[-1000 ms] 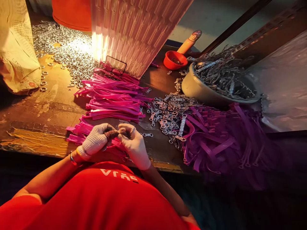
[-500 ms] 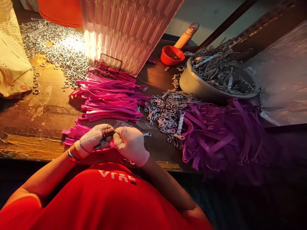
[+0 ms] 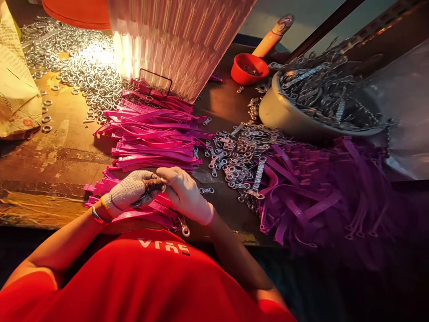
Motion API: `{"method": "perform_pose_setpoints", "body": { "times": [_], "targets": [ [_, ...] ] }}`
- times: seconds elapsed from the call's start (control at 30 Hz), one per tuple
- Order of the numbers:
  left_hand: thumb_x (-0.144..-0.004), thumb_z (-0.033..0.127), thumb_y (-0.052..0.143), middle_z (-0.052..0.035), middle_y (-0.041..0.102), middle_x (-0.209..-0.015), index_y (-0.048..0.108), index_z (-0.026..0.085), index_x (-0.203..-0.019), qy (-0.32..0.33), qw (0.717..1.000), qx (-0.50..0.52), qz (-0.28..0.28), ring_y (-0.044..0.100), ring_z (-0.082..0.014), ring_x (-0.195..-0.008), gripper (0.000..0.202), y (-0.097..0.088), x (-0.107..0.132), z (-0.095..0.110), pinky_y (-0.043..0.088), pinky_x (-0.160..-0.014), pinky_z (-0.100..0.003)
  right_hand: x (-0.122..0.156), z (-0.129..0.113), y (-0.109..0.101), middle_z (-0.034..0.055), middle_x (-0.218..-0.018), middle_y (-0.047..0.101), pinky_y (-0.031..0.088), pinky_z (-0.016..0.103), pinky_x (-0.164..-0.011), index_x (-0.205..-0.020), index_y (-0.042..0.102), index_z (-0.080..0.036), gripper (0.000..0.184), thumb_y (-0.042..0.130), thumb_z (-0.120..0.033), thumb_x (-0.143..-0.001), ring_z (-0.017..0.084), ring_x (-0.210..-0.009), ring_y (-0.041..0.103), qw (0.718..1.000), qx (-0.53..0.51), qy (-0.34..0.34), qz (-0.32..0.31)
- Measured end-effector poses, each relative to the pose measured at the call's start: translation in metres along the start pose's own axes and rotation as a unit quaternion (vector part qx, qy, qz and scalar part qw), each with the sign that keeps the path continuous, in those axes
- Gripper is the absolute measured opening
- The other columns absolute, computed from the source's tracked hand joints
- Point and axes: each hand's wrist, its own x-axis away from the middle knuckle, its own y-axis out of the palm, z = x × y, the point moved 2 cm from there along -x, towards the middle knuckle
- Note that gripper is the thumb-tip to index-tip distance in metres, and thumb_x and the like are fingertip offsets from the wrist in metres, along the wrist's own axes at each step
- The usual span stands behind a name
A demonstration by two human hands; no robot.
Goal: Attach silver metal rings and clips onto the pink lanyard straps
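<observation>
My gloved left hand (image 3: 129, 192) and right hand (image 3: 188, 193) are curled in, both pinching a small ring (image 3: 163, 188) above pink straps (image 3: 161, 208) at the bench's (image 3: 77, 154) front edge. Toward its right end, a grey tub (image 3: 295, 114) brims with tangled metal links (image 3: 317, 91); the red cup (image 3: 244, 75), nearer the far edge, holds dark bits (image 3: 253, 70).

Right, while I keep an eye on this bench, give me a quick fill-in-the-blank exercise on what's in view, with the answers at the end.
1. The left hand and the right hand both wear ____.
2. The small bowl beside the large tub is coloured ____.
3. The straps just beyond the hands are pink, while the strap heap below the tub looks ____.
4. The paper bag is at the picture's ____ edge.

Missing words: gloves; red; purple; left.
</observation>
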Motion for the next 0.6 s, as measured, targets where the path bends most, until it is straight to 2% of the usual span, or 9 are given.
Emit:
{"method": "perform_pose_setpoints", "body": {
  "times": [0.1,0.2,0.3,0.33,0.4,0.47,0.53,0.6],
  "targets": [
    [-0.091,0.057,0.062,0.0018,0.046,-0.050,0.053,0.017,-0.069,0.001,1.000,-0.010,0.018,0.034,-0.0069,-0.037,0.046,0.000,-0.002,-0.005,0.023,-0.035,-0.020,-0.002,0.002,-0.002,0.0088,-0.104,0.070,0.044,0.035,-0.084,-0.113,0.061,-0.020,0.020,0.045,-0.027,-0.103,0.022,-0.095,0.062,0.999,0.029,-0.004,-0.026],
    [-0.091,0.056,0.062,0.0022,0.051,-0.052,0.057,0.018,-0.078,0.015,0.997,-0.047,0.050,0.037,-0.0068,-0.036,0.041,-0.003,0.002,-0.001,0.025,-0.035,-0.019,-0.003,0.005,-0.009,0.0060,-0.085,0.069,0.038,0.032,-0.072,-0.091,0.063,-0.019,0.024,0.045,-0.028,-0.103,0.019,-0.077,0.059,0.994,0.091,0.015,-0.060],
    [-0.092,0.052,0.062,0.0010,0.055,-0.057,0.058,0.018,-0.080,0.024,0.994,-0.105,0.005,0.041,-0.0070,-0.037,0.036,0.000,0.006,0.004,0.027,-0.034,-0.018,-0.002,0.001,-0.010,0.0008,-0.065,0.060,0.029,0.032,-0.062,-0.071,0.058,-0.020,0.032,0.047,-0.027,-0.100,0.015,-0.060,0.049,0.988,0.112,0.005,-0.104],
    [-0.093,0.051,0.061,0.0009,0.054,-0.057,0.057,0.018,-0.079,0.017,0.993,-0.112,-0.013,0.040,-0.0069,-0.037,0.036,0.002,0.007,0.005,0.026,-0.034,-0.018,-0.001,-0.002,-0.009,0.0000,-0.061,0.057,0.026,0.032,-0.060,-0.067,0.056,-0.021,0.033,0.048,-0.026,-0.099,0.014,-0.057,0.047,0.988,0.117,-0.002,-0.099],
    [-0.094,0.051,0.058,0.0015,0.052,-0.056,0.054,0.019,-0.076,-0.009,0.997,-0.075,-0.023,0.038,-0.0069,-0.037,0.038,0.006,0.006,0.002,0.024,-0.033,-0.018,0.003,-0.008,-0.004,0.0009,-0.059,0.055,0.025,0.033,-0.060,-0.064,0.054,-0.021,0.035,0.047,-0.025,-0.097,0.015,-0.056,0.045,0.988,0.147,-0.004,-0.047],
    [-0.094,0.052,0.059,0.0023,0.050,-0.057,0.050,0.020,-0.076,-0.032,0.999,-0.002,-0.011,0.039,-0.0077,-0.037,0.038,0.008,0.004,-0.003,0.024,-0.034,-0.019,0.009,-0.013,0.002,0.0036,-0.061,0.057,0.027,0.034,-0.061,-0.066,0.057,-0.021,0.037,0.042,-0.030,-0.100,0.017,-0.059,0.047,0.983,0.181,0.007,0.028],
    [-0.093,0.053,0.059,0.0024,0.050,-0.057,0.048,0.021,-0.077,-0.046,0.998,0.039,-0.002,0.039,-0.0083,-0.038,0.038,0.010,-0.001,-0.003,0.024,-0.035,-0.020,0.015,-0.013,0.007,0.0056,-0.064,0.060,0.030,0.034,-0.062,-0.072,0.060,-0.020,0.041,0.038,-0.037,-0.103,0.019,-0.061,0.050,0.980,0.181,0.024,0.075],
    [-0.094,0.052,0.057,0.0021,0.049,-0.055,0.052,0.020,-0.078,-0.034,0.999,-0.006,-0.009,0.035,-0.0084,-0.037,0.037,0.008,-0.013,0.007,0.022,-0.036,-0.021,0.017,-0.007,0.006,0.0060,-0.067,0.063,0.034,0.034,-0.064,-0.075,0.062,-0.021,0.042,0.039,-0.041,-0.104,0.019,-0.064,0.054,0.984,0.143,0.062,0.088]
  ]
}}
